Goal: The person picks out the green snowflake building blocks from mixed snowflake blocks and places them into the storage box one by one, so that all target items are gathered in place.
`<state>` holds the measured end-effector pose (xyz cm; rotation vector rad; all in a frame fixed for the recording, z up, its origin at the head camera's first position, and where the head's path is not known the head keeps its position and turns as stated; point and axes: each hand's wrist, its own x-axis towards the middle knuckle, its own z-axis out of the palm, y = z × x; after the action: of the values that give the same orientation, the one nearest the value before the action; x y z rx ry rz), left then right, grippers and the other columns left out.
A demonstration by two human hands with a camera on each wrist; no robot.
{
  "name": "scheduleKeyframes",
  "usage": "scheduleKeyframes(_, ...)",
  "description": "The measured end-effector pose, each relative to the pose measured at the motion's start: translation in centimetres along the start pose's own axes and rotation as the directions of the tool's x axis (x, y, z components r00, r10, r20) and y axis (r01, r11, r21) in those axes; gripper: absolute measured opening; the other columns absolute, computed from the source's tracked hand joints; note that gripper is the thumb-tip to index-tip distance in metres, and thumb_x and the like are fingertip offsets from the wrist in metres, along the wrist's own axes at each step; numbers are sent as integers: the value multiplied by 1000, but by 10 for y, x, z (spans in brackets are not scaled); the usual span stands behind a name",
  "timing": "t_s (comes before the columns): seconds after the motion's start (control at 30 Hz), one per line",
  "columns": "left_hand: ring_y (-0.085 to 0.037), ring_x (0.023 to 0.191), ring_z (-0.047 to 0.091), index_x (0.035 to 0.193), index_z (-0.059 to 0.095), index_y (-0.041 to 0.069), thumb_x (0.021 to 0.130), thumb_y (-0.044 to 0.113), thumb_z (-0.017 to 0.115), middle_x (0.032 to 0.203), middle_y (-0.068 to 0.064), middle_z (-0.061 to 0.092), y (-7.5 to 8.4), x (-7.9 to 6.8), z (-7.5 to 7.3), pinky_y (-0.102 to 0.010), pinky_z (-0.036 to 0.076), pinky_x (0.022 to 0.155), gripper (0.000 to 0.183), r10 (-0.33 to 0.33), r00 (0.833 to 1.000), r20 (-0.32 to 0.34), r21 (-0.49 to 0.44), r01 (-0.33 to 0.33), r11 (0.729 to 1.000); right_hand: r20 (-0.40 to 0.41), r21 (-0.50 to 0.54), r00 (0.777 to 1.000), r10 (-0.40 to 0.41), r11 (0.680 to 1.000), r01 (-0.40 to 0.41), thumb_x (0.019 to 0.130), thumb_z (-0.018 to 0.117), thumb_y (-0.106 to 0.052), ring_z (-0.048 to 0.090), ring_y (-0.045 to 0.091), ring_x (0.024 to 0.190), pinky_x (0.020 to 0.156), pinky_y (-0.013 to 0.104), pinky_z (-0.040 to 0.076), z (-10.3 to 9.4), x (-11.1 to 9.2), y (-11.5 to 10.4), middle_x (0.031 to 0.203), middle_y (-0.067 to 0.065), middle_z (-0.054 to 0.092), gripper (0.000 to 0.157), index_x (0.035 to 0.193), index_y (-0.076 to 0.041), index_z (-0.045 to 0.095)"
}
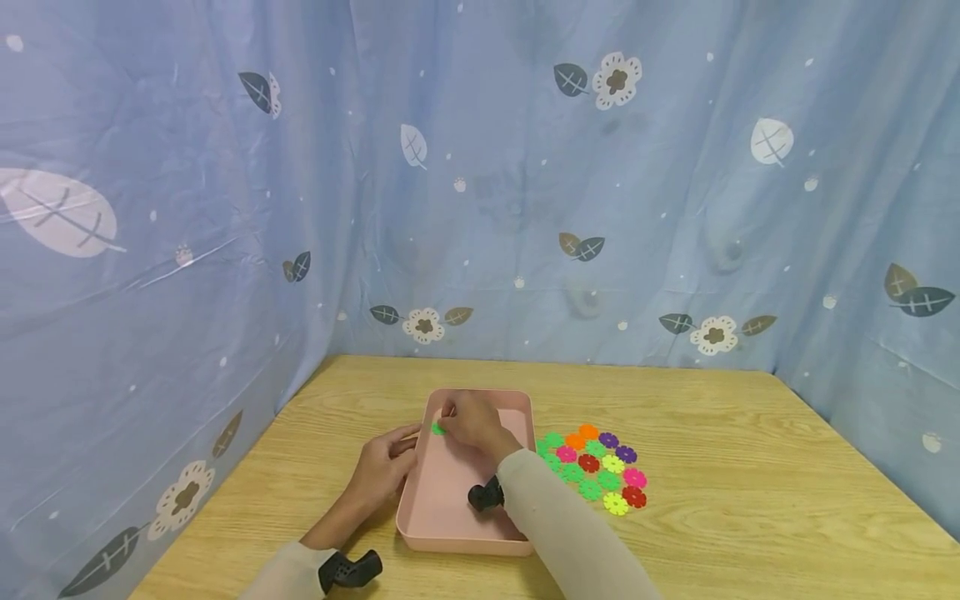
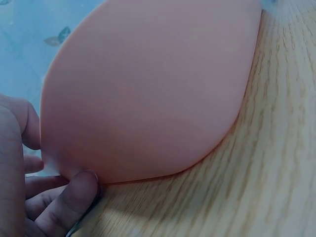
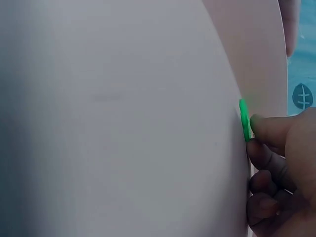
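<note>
A shallow pink tray [image 1: 442,500] lies on the wooden table. Inside it, at the far left, my right hand [image 1: 474,421] pinches a green flower-shaped disc [image 1: 437,428] between thumb and finger. The right wrist view shows this green disc [image 3: 244,120] edge-on beside the tray's inner wall, the other fingers curled below. On the outside, my left hand [image 1: 382,468] rests its fingers against the tray's left wall. In the left wrist view its thumb [image 2: 79,190] touches the tray's lower edge.
Right of the tray, several flower-shaped discs [image 1: 588,462] in green, orange, pink, red, yellow and purple lie flat in a loose group. A blue patterned curtain [image 1: 525,208] hangs behind the table [image 1: 720,467] and along both sides. Black straps with mounts sit on both wrists.
</note>
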<state>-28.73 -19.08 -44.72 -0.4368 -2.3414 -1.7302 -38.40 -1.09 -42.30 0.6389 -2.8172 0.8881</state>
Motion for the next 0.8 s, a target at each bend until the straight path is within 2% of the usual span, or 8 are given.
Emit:
scheduleKeyframes(0.23,-29,104,73,139,58,-3,92,0,55,121,-24,70,-3,2,0,-23,53,59,48,-7,1000,-17,24,8,1000,10,33,1000,-6,999,6,87,79,-22,53,10,62,58,26,44,1,1,0,71,-8,61,14,78,-18,69)
scheduleKeyframes(0.37,-24,91,73,140,58,-2,92,0,54,122,-23,70,-5,3,0,-23,48,50,48,-22,1000,-18,38,23,999,23,49,1000,-7,999,6,87,80,-20,53,10,63,58,26,44,2,1,0,70,-9,62,14,75,-19,70)
scheduleKeyframes(0.53,-23,85,73,141,57,-2,92,0,54,123,-24,69,-3,2,0,-22,47,48,49,-24,1000,0,26,24,999,31,51,1000,1,999,-2,85,81,-20,53,10,65,58,26,44,2,1,0,71,-10,62,15,74,-19,71)
scheduleKeyframes(0.67,-29,95,74,141,56,-3,94,2,56,123,-25,68,0,1,0,-23,53,57,47,-12,1000,1,12,12,1000,53,81,999,5,997,-9,87,78,-19,51,10,60,55,25,41,-2,1,-3,69,-7,60,16,74,-17,70)
scheduleKeyframes(0.8,-34,108,71,142,55,-3,96,5,58,123,-25,69,-1,0,0,-25,58,72,46,-6,1000,6,18,6,1000,103,142,995,10,990,-24,91,73,-18,49,12,60,55,26,41,-9,-2,-5,72,-3,60,11,82,-15,69)
